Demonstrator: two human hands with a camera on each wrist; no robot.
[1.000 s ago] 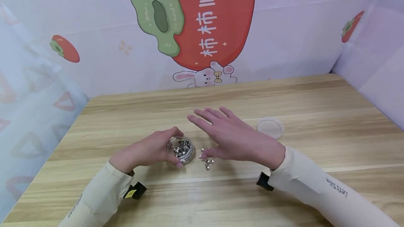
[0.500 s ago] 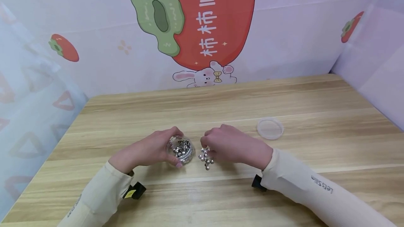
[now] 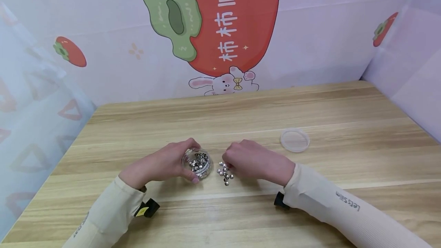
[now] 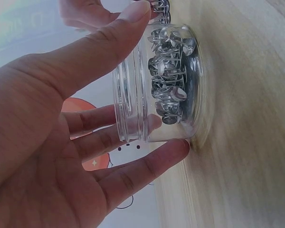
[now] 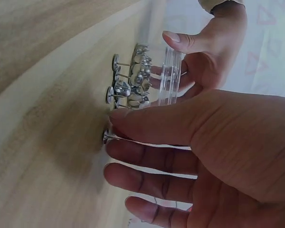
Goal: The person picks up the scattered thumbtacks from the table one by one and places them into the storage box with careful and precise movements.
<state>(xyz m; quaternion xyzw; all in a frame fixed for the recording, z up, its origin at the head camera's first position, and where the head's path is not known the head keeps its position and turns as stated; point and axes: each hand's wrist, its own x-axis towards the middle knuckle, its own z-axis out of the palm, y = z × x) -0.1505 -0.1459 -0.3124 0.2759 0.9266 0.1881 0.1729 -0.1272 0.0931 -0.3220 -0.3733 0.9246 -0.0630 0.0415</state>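
Around a clear round jar (image 4: 133,104) curl the thumb and fingers of my left hand (image 3: 163,163), steadying it upright on the table. Silver thumbtacks (image 4: 167,83) are heaped inside it. Just right of the jar, a small cluster of loose thumbtacks (image 3: 224,174) stands on the wood; the right wrist view shows them heads down, pins up. My right hand (image 3: 256,160) is low beside this cluster. Its thumb and index finger close on a single thumbtack (image 5: 106,137) at the table surface, while the other fingers extend past it.
A clear round lid (image 3: 295,140) lies on the wooden table (image 3: 330,118) to the right, behind my right hand. A printed cloth backdrop (image 3: 310,49) rises along the table's far edge, with more cloth at both sides.
My right hand has come down from above the loose thumbtacks, spread fingers drawing in, to their right side at the table. The left hand and jar have stayed put.
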